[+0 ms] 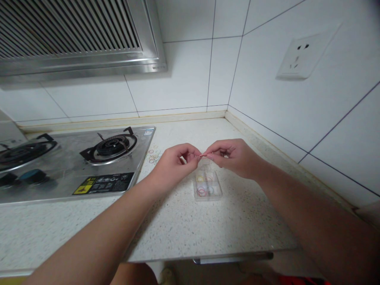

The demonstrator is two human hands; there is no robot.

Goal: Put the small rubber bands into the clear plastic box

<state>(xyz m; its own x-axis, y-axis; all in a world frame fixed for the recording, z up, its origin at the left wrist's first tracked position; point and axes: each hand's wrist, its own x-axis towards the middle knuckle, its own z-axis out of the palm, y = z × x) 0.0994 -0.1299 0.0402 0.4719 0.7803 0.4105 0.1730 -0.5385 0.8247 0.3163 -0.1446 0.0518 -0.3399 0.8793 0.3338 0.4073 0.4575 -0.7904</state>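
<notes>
My left hand (178,161) and my right hand (236,156) meet fingertip to fingertip above the counter. Between their pinched fingers a small pinkish-red rubber band (203,155) is pulled out sideways. Just below them is a clear plastic box (220,193) divided into compartments; its far part is partly hidden by my hands. Red bands (202,192) lie in the near left compartment, with yellow bands (200,179) behind them. The contents of the right compartments are pale and hard to make out. Left of my left hand, several loose coloured bands (152,157) lie on the counter.
A steel gas hob (65,158) with black burners is set into the speckled counter (184,229) on the left. Over it hangs a range hood (148,47). White tiled walls meet behind the counter, with a socket (299,57) on the right one.
</notes>
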